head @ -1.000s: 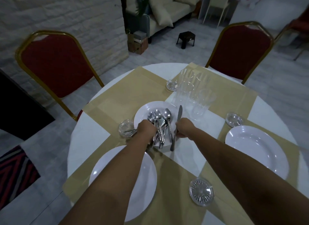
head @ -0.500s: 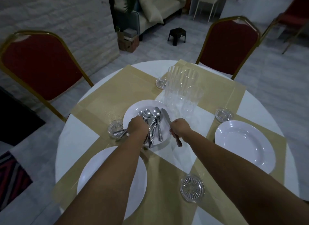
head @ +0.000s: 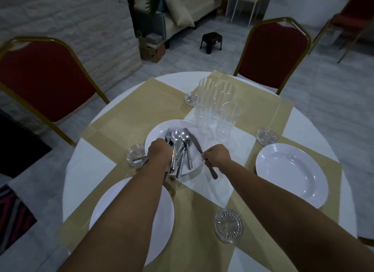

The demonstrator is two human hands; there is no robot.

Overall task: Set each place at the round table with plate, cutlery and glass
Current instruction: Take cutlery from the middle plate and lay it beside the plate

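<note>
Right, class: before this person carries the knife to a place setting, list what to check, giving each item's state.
1. Right hand grips the knife: ok.
2. Left hand holds cutlery from the middle plate: cannot tell.
3. Right plate in place: ok.
4. Near plate in place: ok.
5. Glasses set out at places: not ok, grouped mid-table.

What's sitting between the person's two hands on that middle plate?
In the head view, a pile of spoons and forks lies on the middle plate, between the left hand and the right hand, which holds a knife.
</note>
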